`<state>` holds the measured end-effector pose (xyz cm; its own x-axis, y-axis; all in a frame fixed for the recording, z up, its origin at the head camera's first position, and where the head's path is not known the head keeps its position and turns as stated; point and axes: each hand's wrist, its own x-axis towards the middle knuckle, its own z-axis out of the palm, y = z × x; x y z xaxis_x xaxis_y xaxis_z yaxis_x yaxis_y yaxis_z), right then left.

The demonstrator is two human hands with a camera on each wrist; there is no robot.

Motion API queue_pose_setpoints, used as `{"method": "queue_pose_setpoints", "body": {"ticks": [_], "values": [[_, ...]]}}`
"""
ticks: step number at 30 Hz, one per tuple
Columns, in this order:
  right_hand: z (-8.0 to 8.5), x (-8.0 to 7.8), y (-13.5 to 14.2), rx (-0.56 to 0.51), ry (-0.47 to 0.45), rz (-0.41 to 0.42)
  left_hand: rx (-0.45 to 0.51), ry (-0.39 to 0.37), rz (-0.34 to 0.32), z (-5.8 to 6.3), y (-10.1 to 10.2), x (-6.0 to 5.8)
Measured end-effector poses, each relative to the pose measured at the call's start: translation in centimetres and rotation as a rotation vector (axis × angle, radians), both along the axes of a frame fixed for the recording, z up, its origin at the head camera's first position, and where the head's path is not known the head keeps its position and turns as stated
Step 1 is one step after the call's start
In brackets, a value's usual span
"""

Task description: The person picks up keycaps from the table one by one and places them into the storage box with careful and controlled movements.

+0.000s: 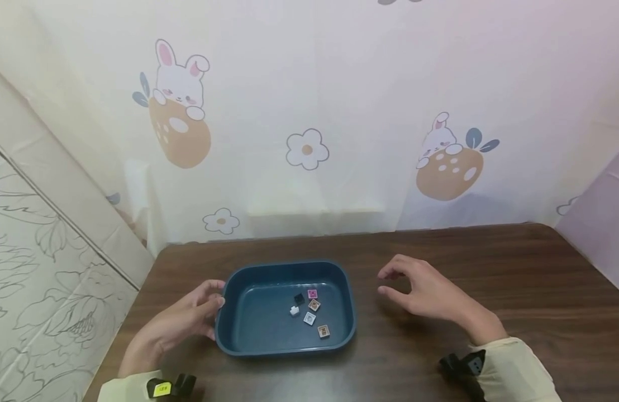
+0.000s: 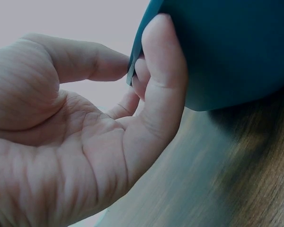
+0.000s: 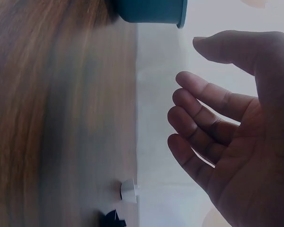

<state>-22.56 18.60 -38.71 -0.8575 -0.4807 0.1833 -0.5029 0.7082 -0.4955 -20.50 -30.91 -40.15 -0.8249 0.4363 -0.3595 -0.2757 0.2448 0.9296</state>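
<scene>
My left hand (image 1: 191,312) holds the left end of a dark blue rectangular tray (image 1: 261,353) on the table. In the left wrist view the rim passes between the thumb and the curled fingers (image 2: 163,71). Several tiny square pieces are scattered on the right half of the tray floor: a pink one (image 1: 312,293), a black one (image 1: 299,299), a white block (image 1: 294,311) and patterned tiles, one of them tan (image 1: 323,331). To the right of the tray my right hand (image 1: 425,287) hovers above the table, thumb and fingers apart, holding nothing.
A dark wood-grain table (image 1: 490,262) spreads under everything. Behind it hangs a pale curtain (image 1: 360,167) printed with rabbits and flowers. In the right wrist view, a small white piece (image 3: 128,190) and a black piece (image 3: 113,219) show beyond the right hand.
</scene>
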Motion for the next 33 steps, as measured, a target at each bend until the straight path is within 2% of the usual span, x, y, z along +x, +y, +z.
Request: {"method": "queue_pose_setpoints", "body": {"ticks": [14, 24, 33], "values": [[0.6, -0.4, 2.3, 0.017, 0.043, -0.042, -0.011, -0.011, 0.001, 0.1, -0.1, 0.0], [-0.2, -0.3, 3.8, 0.027, 0.097, -0.075, -0.006, -0.013, -0.003, 0.1, -0.1, -0.1], [-0.8, -0.3, 5.3, 0.009, 0.040, -0.109, -0.017, -0.013, 0.004, 0.1, -0.1, -0.1]]}}
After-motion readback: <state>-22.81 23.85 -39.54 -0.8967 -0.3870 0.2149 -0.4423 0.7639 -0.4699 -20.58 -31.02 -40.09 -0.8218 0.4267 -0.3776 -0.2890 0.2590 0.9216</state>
